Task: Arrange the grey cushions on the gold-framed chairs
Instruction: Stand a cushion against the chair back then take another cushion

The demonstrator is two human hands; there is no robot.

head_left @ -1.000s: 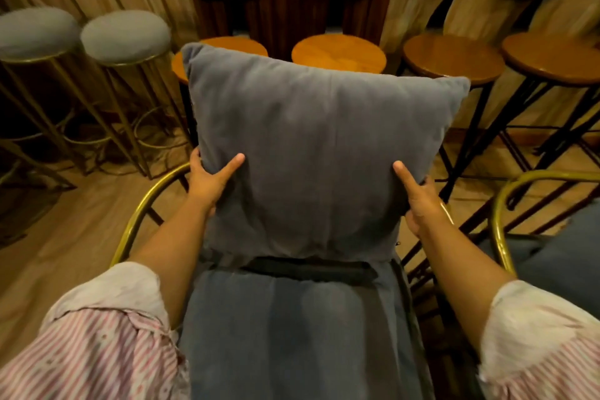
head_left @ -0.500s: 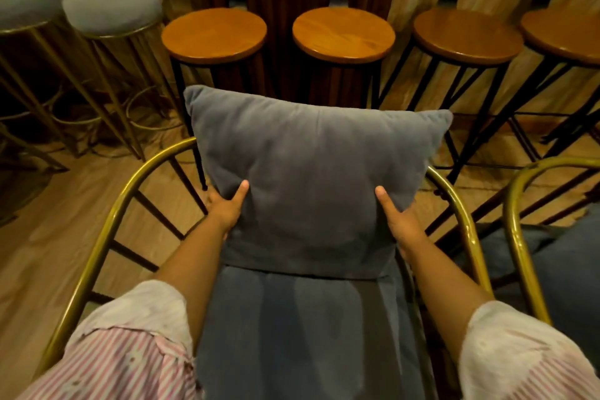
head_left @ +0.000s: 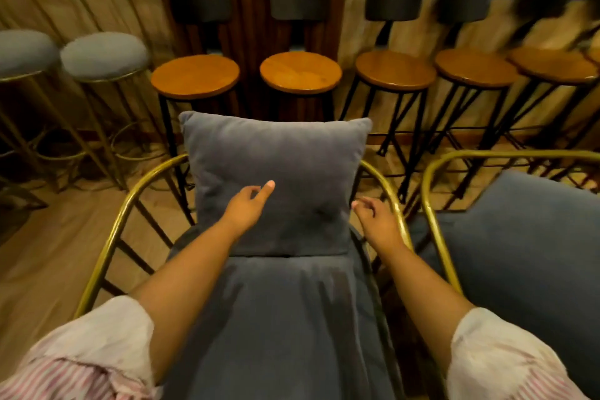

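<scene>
A square grey cushion (head_left: 285, 166) stands upright against the back of the gold-framed chair (head_left: 130, 204) in front of me, resting on its grey seat pad (head_left: 285, 318). In front of the cushion's lower middle, my left hand (head_left: 246, 204) hovers with its fingers loosely apart, holding nothing. My right hand (head_left: 376, 221) is off the cushion's right edge, near the gold armrest, fingers apart and empty. A second gold-framed chair (head_left: 431, 191) with a grey cushion (head_left: 526, 237) on it stands to the right.
Several wooden-topped black stools (head_left: 298, 71) line the wall behind the chairs. Two grey padded gold stools (head_left: 104, 55) stand at the back left. Wooden floor (head_left: 48, 253) shows to the left of the chair.
The cushion came down and now leans on the chair back. Both hands let go of its sides; the left moved in front of it, the right drew off to the right.
</scene>
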